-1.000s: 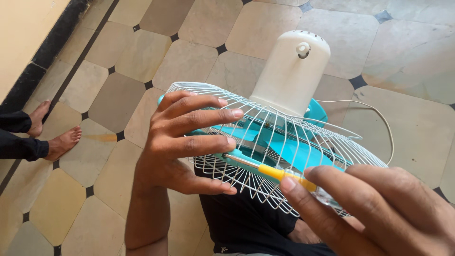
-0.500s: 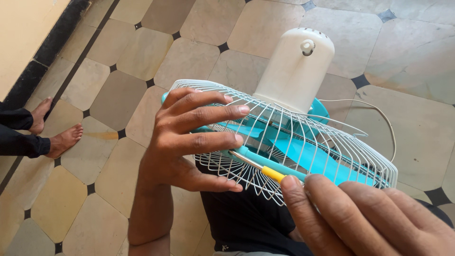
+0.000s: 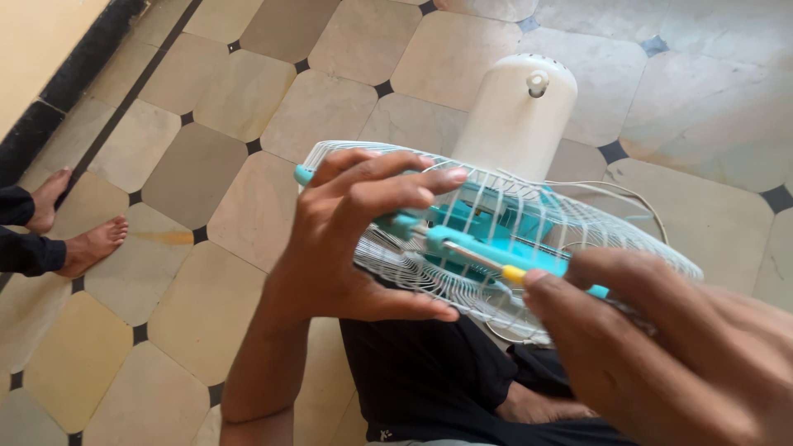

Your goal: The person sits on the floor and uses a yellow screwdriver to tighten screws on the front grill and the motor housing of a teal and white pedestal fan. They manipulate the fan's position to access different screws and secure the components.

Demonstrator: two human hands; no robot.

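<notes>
Below, one fan [image 3: 512,124], one screwdriver [image 3: 496,266], two hands: left hand [image 3: 355,239], right hand [image 3: 669,347].

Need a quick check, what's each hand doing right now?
Left hand: closed on the fan guard.
Right hand: closed on the yellow-handled screwdriver.
</notes>
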